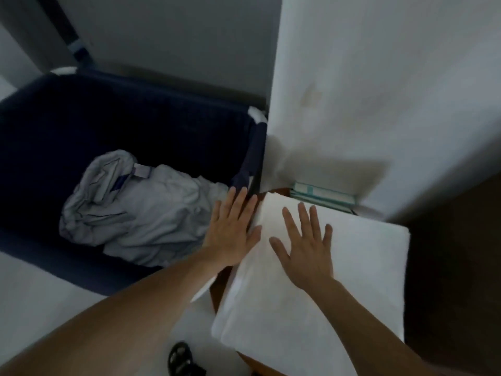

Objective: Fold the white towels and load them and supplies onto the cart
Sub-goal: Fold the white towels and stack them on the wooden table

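Observation:
A folded white towel [352,267] lies flat on a brown wooden surface [221,283], filling the lower right of the view. My right hand [306,248] rests flat on top of it with fingers spread. My left hand [231,232] lies flat against the towel's left edge, fingers straight, thumb touching the fold. Neither hand grips anything. A stack of packets with teal edges [322,195] sits just beyond the towel's far corner, against the wall.
A dark navy fabric bin [81,109] stands to the left, holding a crumpled pale grey cloth [141,210]. A white wall [379,90] rises close behind the towel. A dark sandal [180,358] shows on the pale floor at the bottom.

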